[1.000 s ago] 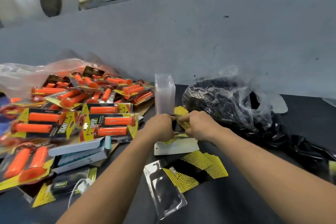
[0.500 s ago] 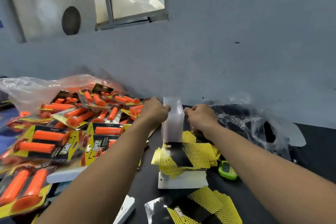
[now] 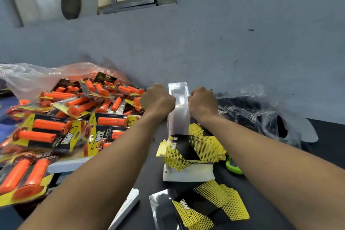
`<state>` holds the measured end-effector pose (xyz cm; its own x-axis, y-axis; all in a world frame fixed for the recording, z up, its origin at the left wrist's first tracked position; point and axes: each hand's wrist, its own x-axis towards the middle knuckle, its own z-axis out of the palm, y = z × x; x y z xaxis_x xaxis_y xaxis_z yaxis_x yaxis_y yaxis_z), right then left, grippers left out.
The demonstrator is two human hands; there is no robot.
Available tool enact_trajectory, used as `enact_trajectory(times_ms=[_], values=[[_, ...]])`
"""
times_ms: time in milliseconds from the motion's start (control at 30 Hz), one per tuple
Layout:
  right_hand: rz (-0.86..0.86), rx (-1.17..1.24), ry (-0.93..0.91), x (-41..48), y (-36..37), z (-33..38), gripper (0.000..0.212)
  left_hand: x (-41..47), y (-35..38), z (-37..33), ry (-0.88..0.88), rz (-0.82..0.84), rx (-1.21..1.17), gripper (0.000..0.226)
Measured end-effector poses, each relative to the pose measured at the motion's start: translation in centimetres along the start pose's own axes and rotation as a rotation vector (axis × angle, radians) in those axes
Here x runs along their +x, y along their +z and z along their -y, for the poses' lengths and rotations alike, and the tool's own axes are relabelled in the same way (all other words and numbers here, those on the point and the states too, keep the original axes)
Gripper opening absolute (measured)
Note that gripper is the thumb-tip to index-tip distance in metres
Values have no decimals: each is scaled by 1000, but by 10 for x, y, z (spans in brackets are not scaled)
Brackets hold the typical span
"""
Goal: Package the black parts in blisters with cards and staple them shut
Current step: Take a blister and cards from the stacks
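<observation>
Fingers (image 3: 172,99) of both hands curl round the top of one upright blister stack (image 3: 179,117), with the left hand (image 3: 157,100) and right hand (image 3: 202,102) on opposite sides. One card pile (image 3: 194,147) lies just in front. One bag of black parts (image 3: 252,114) sits to the right. Orange grip packs (image 3: 46,130), too many to count, are heaped on the left of the tabletop (image 3: 149,175).

Fingers of left hand (image 3: 158,100) and right hand (image 3: 203,103) hidden; green tool (image 3: 233,167) half covered
</observation>
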<state>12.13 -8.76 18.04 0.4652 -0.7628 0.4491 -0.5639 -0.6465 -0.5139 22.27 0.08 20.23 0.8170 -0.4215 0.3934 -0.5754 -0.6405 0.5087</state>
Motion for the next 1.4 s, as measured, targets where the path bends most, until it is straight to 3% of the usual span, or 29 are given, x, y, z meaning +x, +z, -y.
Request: enact_trajectory(times_ms=[133, 200, 267, 367, 500, 600, 733, 967, 1200, 1300, 1400], values=[[-103, 152, 47, -5, -8, 3, 38, 0, -1, 6, -131, 22, -339, 16], [-142, 279, 141, -5, -13, 4, 34, -2, 0, 10, -154, 60, -523, 18], [-126, 364, 194, -8, -18, 3, 32, -6, 1, 9, -181, 109, -679, 10], [-74, 547, 237, -19, -20, -1, 30, -15, 0, 3, -277, 248, -997, 15], [18, 876, 302, -45, -34, -7, 19, -29, -4, 1, -197, 177, -996, 10], [119, 932, 319, -73, -50, -17, 14, -52, -10, 2, -44, 129, -886, 21], [76, 836, 342, -119, -72, -43, 12, -95, -22, 3, 111, 242, -744, 22], [95, 695, 450, -223, -94, -107, 23, -202, 2, 0, 154, 479, -646, 10], [187, 300, 432, -291, -111, -150, 18, -291, 54, 1, 73, 503, -739, 17], [97, 116, 365, -306, -119, -158, 9, -308, 70, 4, 34, 488, -673, 16], [-115, -204, 303, -327, -134, -168, 57, -319, 80, 10, -2, 472, -651, 18]])
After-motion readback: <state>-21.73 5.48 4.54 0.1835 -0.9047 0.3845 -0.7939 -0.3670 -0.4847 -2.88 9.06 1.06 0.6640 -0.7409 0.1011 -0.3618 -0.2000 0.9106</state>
